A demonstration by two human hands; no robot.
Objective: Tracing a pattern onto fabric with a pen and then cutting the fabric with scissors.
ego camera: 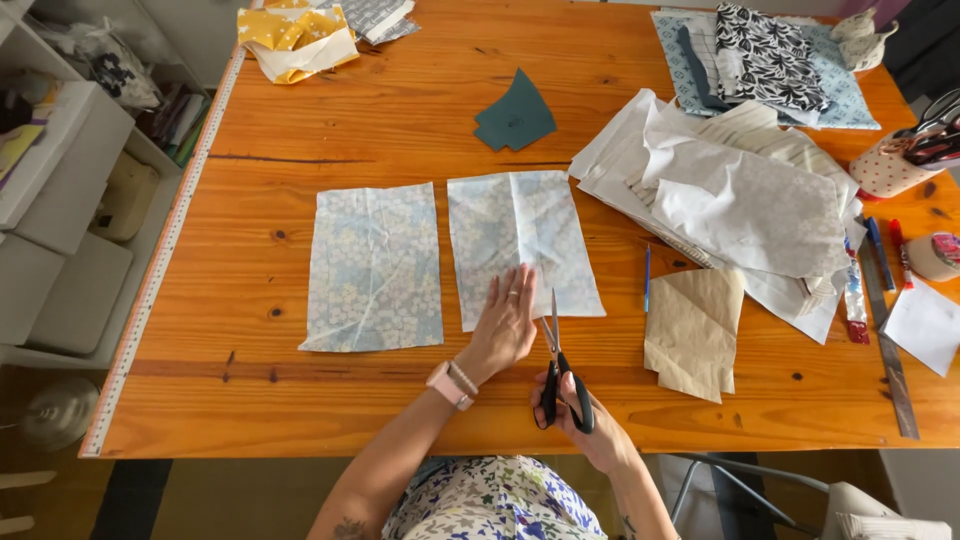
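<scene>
Two pale blue floral fabric rectangles lie side by side on the wooden table [330, 130]. My left hand [505, 325] rests flat, fingers spread, on the lower edge of the right fabric piece [520, 240]. The left fabric piece [373, 265] lies untouched. My right hand [580, 415] grips black-handled scissors [558, 370], whose blades point up at the bottom edge of the right piece, just beside my left hand.
A tan paper pattern [693, 330] and a blue pen [647, 278] lie right of the scissors. A heap of white and patterned fabric [740, 200] fills the right side. A dark teal piece [514, 118], yellow fabric [292, 35], a metal ruler [890, 360] and shelves [70, 200] surround.
</scene>
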